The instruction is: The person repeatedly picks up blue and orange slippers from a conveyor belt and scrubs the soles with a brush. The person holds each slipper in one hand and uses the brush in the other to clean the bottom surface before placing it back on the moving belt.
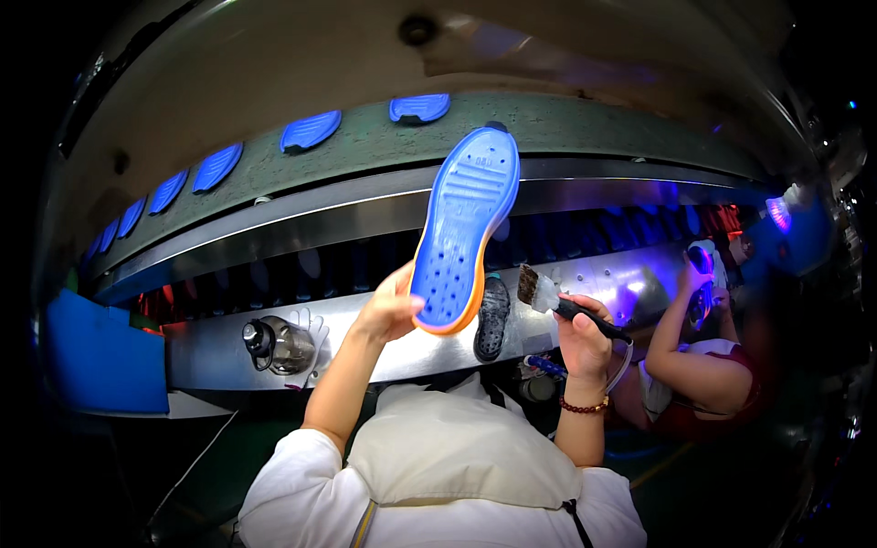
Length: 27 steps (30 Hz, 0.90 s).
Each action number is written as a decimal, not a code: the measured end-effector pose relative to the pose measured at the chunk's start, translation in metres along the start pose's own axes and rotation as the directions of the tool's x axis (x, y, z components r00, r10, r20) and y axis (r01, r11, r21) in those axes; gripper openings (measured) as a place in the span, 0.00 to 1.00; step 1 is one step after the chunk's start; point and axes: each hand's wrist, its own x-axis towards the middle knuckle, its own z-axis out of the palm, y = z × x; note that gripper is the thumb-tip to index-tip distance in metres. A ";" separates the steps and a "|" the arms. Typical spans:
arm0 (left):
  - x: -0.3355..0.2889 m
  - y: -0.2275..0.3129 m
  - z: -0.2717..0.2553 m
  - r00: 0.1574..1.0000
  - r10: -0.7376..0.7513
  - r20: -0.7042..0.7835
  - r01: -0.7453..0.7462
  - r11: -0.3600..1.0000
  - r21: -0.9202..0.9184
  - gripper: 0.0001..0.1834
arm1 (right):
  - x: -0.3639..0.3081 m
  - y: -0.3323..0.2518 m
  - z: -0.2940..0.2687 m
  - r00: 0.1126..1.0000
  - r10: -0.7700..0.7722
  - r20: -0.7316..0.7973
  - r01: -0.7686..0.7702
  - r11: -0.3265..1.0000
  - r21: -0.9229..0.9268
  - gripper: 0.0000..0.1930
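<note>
A blue shoe sole (464, 219) with an orange edge stands up over the metal bench, its inner face turned to me. My left hand (391, 306) is closed on its heel end, the thumb lying on the blue surface. In my right hand (585, 338) is a brush (541, 290) with a black handle, pale ferrule and brown bristles, a cord trailing from the handle. The bristles point toward the sole and stay apart from it. Between the two hands, a dark, speckled sole (493, 320) lies on the metal bench (402, 358).
Beyond the bench runs a green conveyor belt (356, 151) carrying several blue soles (311, 131). At left stand a clear, dark-capped bottle (288, 347) and a white glove (315, 333). To the right, another person (703, 374) holds a blue sole (702, 283). More soles line the shelf underneath.
</note>
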 end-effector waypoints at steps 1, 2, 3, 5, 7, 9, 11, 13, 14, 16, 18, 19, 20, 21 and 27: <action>-0.014 -0.008 -0.004 0.999 0.009 0.036 -0.008 0.999 -0.047 0.42 | -0.001 0.002 0.005 0.999 0.010 0.049 -0.012 0.999 0.046 0.14; -0.025 -0.017 -0.005 0.998 -0.001 0.058 0.009 0.992 -0.126 0.45 | -0.001 0.007 0.010 0.995 0.018 0.100 -0.028 0.995 0.097 0.13; -0.027 -0.019 0.012 0.977 0.001 0.215 0.060 0.959 -0.277 0.45 | -0.002 0.014 0.013 0.995 0.030 0.097 -0.041 0.993 0.107 0.13; -0.032 -0.038 -0.009 0.938 -0.168 0.303 0.293 0.850 -0.437 0.41 | 0.001 0.028 0.018 0.975 0.181 0.125 -0.185 0.983 0.017 0.14; -0.033 -0.053 -0.029 0.946 -0.290 0.145 0.317 0.919 -0.235 0.40 | 0.007 0.040 0.023 0.958 0.269 0.097 -0.262 0.962 -0.077 0.13; -0.034 -0.056 -0.011 0.983 -0.167 0.081 0.182 0.949 -0.259 0.43 | 0.017 0.051 0.024 0.950 0.304 0.065 -0.296 0.948 -0.117 0.12; -0.034 -0.048 0.006 0.981 -0.160 0.112 0.189 0.920 -0.343 0.46 | 0.027 0.057 0.024 0.957 0.289 0.029 -0.281 0.946 -0.164 0.11; -0.035 -0.051 0.011 0.979 -0.152 0.134 0.195 0.881 -0.431 0.49 | 0.038 0.059 0.028 0.974 0.228 0.010 -0.218 0.942 -0.257 0.10; -0.035 -0.056 0.008 0.980 -0.168 0.112 0.200 0.870 -0.450 0.51 | 0.042 0.057 0.037 0.981 0.196 -0.011 -0.187 0.916 -0.355 0.10; -0.035 -0.069 -0.004 0.984 -0.131 0.121 0.172 0.874 -0.454 0.49 | 0.044 0.064 0.051 0.989 0.142 0.036 -0.102 0.844 -0.527 0.09; -0.031 -0.066 0.013 0.976 -0.170 -0.135 0.099 0.902 -0.419 0.47 | 0.034 0.073 0.062 0.982 0.118 0.146 0.018 0.717 -0.697 0.09; -0.030 -0.064 0.018 0.906 -0.184 -0.380 0.037 0.931 -0.363 0.45 | 0.027 0.076 0.071 0.901 -0.143 0.410 0.427 0.469 -0.773 0.09; -0.032 -0.060 0.014 0.901 -0.155 -0.405 0.016 0.945 -0.326 0.41 | 0.017 0.076 0.075 0.870 -0.127 0.476 0.483 0.415 -0.771 0.09; -0.036 -0.059 -0.002 0.923 -0.087 -0.375 -0.028 0.956 -0.292 0.42 | 0.004 0.078 0.079 0.835 -0.107 0.540 0.538 0.367 -0.759 0.09; -0.063 -0.032 -0.013 0.935 -0.171 -0.312 0.070 0.948 -0.310 0.51 | -0.031 0.038 0.060 0.697 0.462 0.548 0.230 0.579 -0.782 0.08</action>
